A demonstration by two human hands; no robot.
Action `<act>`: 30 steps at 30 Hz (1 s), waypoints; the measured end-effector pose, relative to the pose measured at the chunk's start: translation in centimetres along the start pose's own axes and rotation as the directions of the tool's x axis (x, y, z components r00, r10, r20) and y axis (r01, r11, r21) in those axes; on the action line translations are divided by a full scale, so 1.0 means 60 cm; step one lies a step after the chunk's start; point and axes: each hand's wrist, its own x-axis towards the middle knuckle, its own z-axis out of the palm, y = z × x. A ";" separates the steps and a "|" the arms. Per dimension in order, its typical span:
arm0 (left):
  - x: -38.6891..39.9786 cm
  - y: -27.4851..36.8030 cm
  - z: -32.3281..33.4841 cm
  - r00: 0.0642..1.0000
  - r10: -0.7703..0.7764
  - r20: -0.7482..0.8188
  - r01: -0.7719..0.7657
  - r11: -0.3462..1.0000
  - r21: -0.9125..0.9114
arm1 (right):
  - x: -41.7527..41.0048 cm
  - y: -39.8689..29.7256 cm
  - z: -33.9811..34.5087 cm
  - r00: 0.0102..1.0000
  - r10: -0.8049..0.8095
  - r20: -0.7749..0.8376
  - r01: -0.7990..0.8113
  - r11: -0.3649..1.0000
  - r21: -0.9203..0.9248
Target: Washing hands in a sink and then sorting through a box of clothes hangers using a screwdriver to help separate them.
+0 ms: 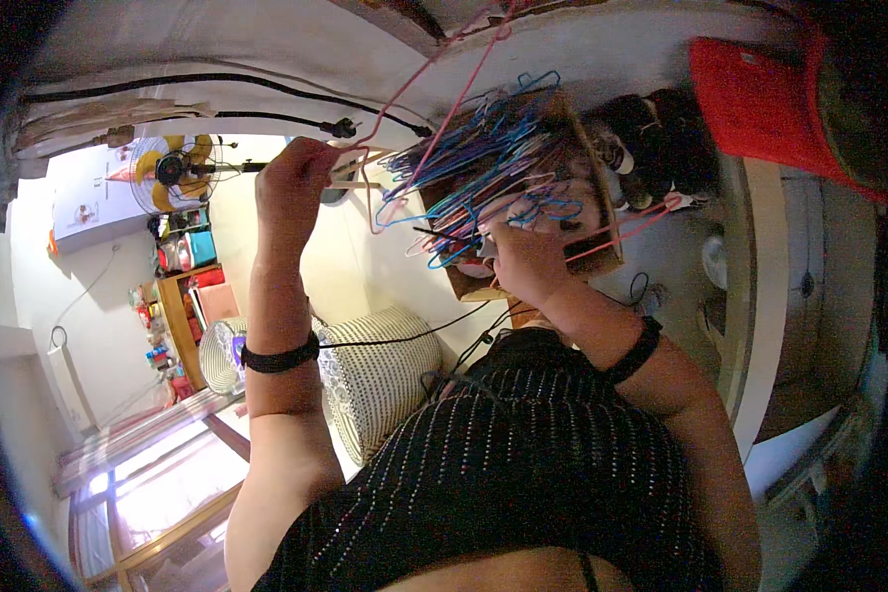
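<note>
My left hand (296,174) is raised and closed around a pink wire hanger (451,111), whose long wires stretch up past the top of the view. A cardboard box (588,163) stands before me, heaped with a tangle of blue, purple, pink and white hangers (481,152). Over its near side, my right hand (529,259) has its fingers curled among the hangers. A coral-coloured wire hanger (636,226) runs out from that hand to the right, beyond the box edge. The right fingertips are partly hidden.
Black cables (237,80) and a plug (344,127) hang along the wall. Left are a fan with yellow blades (174,170), a wooden shelf (170,318) and striped round baskets (385,370). At right are a red item (755,96) and dark bags or shoes (651,140).
</note>
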 end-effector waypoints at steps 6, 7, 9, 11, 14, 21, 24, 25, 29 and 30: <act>-0.005 0.052 -0.047 0.998 0.061 -0.031 -0.060 0.997 0.045 | -0.013 0.010 0.005 0.998 -0.042 -0.046 0.044 0.998 0.044; -0.003 0.057 -0.047 0.997 0.072 -0.012 -0.071 0.995 0.077 | -0.015 0.013 0.005 0.998 -0.037 -0.056 0.039 0.998 0.051; 0.000 0.060 -0.046 0.992 0.123 0.028 -0.126 0.984 0.124 | -0.020 0.005 -0.004 0.996 -0.053 -0.076 0.057 0.997 0.050; 0.011 0.057 -0.029 0.975 0.210 0.076 -0.219 0.966 0.141 | -0.029 -0.003 -0.007 0.999 -0.032 -0.033 0.034 0.996 0.082; 0.034 0.046 0.005 0.944 0.265 0.195 -0.303 0.932 0.198 | -0.039 -0.009 -0.010 0.995 0.027 0.092 -0.041 0.987 0.157; 0.091 0.014 0.100 0.802 0.376 0.464 -0.583 0.659 0.475 | -0.053 0.002 -0.004 0.991 0.048 0.123 -0.068 0.985 0.157; 0.110 0.000 0.146 0.824 0.330 0.461 -0.547 0.676 0.493 | -0.060 -0.005 -0.007 0.983 0.083 0.163 -0.109 0.980 0.163; 0.114 0.000 0.159 0.824 0.297 0.483 -0.535 0.689 0.488 | -0.061 -0.007 -0.008 0.979 0.098 0.181 -0.129 0.978 0.164; 0.136 -0.031 0.214 0.795 0.304 0.525 -0.550 0.726 0.413 | -0.061 -0.005 -0.007 0.968 0.108 0.226 -0.144 0.978 0.152; 0.140 -0.031 0.225 0.796 0.304 0.524 -0.552 0.721 0.419 | -0.060 -0.003 -0.006 0.966 0.110 0.232 -0.148 0.978 0.150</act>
